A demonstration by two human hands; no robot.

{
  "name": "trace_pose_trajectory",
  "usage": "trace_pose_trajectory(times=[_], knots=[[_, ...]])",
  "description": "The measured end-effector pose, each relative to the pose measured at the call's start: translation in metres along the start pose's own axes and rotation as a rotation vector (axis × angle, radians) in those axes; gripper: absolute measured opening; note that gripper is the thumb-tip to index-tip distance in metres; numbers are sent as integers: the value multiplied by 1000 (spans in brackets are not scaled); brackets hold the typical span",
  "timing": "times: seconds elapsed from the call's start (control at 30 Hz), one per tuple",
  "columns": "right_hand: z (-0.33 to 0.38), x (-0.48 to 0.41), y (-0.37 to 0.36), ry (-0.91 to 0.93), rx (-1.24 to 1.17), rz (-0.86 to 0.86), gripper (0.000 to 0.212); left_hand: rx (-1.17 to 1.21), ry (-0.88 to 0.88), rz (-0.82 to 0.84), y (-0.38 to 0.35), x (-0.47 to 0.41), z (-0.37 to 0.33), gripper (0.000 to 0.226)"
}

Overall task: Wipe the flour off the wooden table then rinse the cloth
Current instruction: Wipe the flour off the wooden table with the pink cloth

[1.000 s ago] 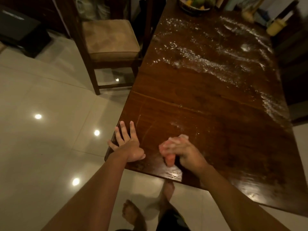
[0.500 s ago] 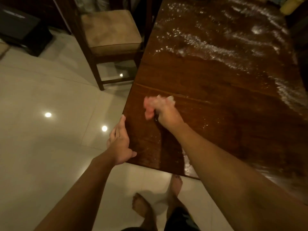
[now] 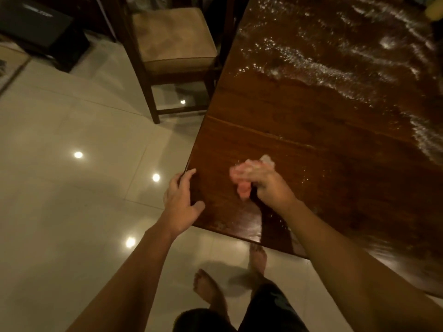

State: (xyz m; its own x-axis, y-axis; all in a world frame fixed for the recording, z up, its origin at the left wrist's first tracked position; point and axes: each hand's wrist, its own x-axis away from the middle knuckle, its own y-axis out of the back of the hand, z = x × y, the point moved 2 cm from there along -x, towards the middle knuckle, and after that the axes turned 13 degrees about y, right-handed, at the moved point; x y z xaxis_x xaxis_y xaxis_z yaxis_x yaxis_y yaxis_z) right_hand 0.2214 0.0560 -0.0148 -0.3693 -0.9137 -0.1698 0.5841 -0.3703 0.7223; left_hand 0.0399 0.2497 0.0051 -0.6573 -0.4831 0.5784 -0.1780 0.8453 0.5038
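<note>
A dark wooden table [image 3: 323, 130] fills the right half of the view. White flour [image 3: 318, 68] lies in streaks across its far part and along the right side. My right hand [image 3: 268, 188] presses a bunched pink cloth [image 3: 242, 178] onto the near left part of the tabletop, fingers closed over it. My left hand [image 3: 182, 200] rests at the table's left edge near the corner, fingers spread, with the thumb on the top surface.
A wooden chair [image 3: 172, 44] with a tan cushion stands at the table's left side. A dark box [image 3: 40, 27] sits on the floor at top left. Glossy pale tiles [image 3: 72, 188] cover the floor. My bare feet [image 3: 208, 288] stand below the table's near edge.
My right hand has swept the cloth away across the table and then back toward me and to the right. My left hand slid from the tabletop corner to its left edge.
</note>
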Motion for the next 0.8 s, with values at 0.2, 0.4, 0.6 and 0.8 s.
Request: trace_pose_trajectory(times=[0.2, 0.4, 0.6, 0.8], knots=[[48, -30, -37, -64, 202, -4, 51, -337, 48, -96, -16, -10, -12, 95], [9, -26, -7, -10, 280, 196, 51, 174, 80, 38, -3, -8, 5, 105], [52, -37, -35, -153, 272, 100, 53, 397, 81, -19, -11, 18, -6, 76], [43, 62, -5, 306, 199, 486, 48, 74, 198, -191, -23, 28, -12, 71]])
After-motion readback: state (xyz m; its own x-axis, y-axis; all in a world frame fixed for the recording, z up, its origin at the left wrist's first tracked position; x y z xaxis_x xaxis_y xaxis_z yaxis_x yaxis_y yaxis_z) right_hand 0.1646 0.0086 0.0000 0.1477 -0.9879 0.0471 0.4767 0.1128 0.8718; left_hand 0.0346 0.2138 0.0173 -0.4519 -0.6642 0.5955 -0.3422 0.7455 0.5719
